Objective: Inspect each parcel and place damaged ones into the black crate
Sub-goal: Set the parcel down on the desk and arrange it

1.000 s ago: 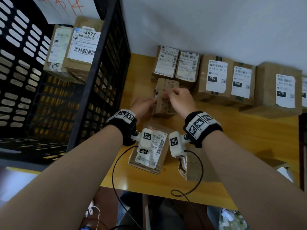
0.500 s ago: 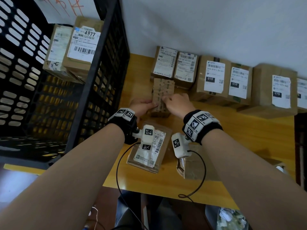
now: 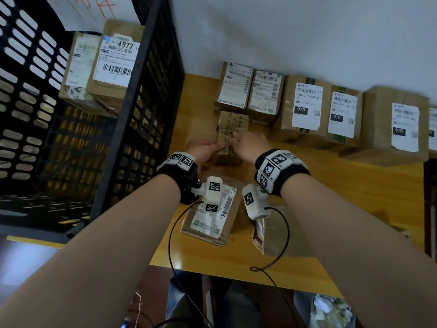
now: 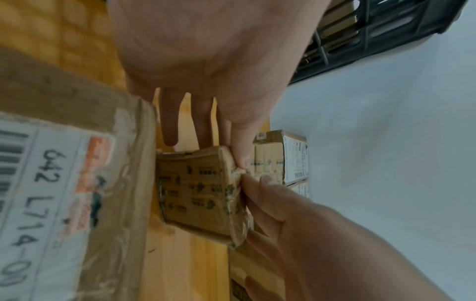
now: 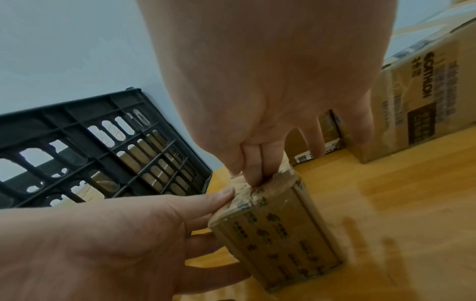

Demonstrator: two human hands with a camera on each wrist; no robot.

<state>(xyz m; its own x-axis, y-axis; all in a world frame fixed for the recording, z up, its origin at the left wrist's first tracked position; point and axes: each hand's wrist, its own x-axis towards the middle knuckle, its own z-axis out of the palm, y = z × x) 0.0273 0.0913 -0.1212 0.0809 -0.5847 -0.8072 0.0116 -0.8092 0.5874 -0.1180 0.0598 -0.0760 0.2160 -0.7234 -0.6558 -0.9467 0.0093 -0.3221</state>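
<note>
A small brown parcel (image 3: 231,129) wrapped in printed tape sits in the middle of the wooden table, and both hands hold it. My left hand (image 3: 207,149) grips its left side, thumb on the top edge (image 4: 240,160) and fingers down the far side. My right hand (image 3: 247,144) pinches the same top edge with curled fingertips (image 5: 253,175). The right wrist view shows the parcel (image 5: 278,234) apparently resting on the table. The black crate (image 3: 142,95) stands to the left with two labelled parcels (image 3: 111,67) inside.
A row of labelled cardboard parcels (image 3: 305,107) lines the wall behind the held one. Two more parcels lie under my wrists, a flat one (image 3: 212,221) and a brown one (image 3: 269,235). The table's front edge (image 3: 236,273) is near my body.
My right hand's fingers have slid toward me along the top of the small parcel. The left hand keeps its grip, and the parcel has barely moved.
</note>
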